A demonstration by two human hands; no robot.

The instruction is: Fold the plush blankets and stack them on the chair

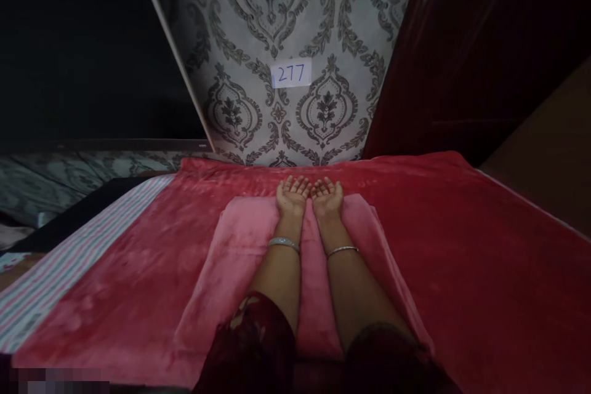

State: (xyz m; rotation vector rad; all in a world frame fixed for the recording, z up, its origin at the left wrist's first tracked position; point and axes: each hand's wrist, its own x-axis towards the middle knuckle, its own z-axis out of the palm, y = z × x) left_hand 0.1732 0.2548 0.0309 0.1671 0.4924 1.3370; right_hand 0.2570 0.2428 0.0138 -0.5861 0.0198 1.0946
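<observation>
- Evidently, your left hand [292,196] and right hand [328,198] are turned palms up, side by side; the fingers are open and hold nothing;
- the pink cloth [244,234] lies below your forearms, on the red blanket [443,258]; it looks folded, perhaps for compactness; whether your hands touch it, you cannot tell;
- a card marked 277 [292,74] faces you from the patterned wall [272,126], presumably for easy reading.

One number can be read — 277 [291,73], in blue handwriting on a white paper [307,74] on the wall [295,34], beyond the left hand [292,197]. A small mark [202,146] on the dark screen [92,43], farther left of that hand — too tiny to read.
</observation>
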